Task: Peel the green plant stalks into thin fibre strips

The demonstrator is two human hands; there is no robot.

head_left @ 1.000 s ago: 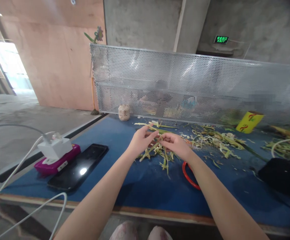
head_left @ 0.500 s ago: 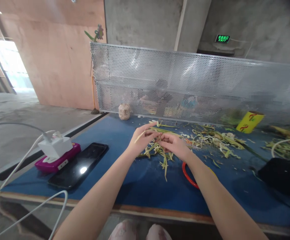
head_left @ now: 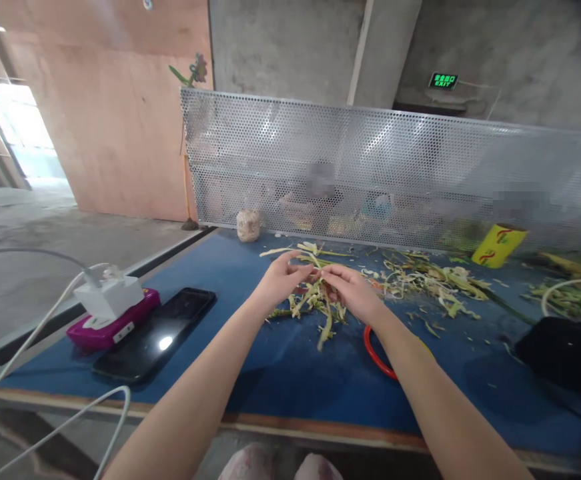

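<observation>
Left hand (head_left: 281, 279) and right hand (head_left: 353, 292), pinching grip on green stalk (head_left: 314, 293)

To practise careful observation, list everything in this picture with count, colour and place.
table top: one, blue, under everything
plant strips: many, green-yellow, pinched mid-table, more strewn behind
phone: one, black, table's left
charger: one, white, on pink box beside phone
ring: one, red, near table's front, partly hidden
screen: one, silver, along table's back
cup: one, yellow, far right by screen
jar: one, pale, screen's left end
left hand: one, bare, pinching plant strips
right hand: one, bare, pinching plant strips
</observation>
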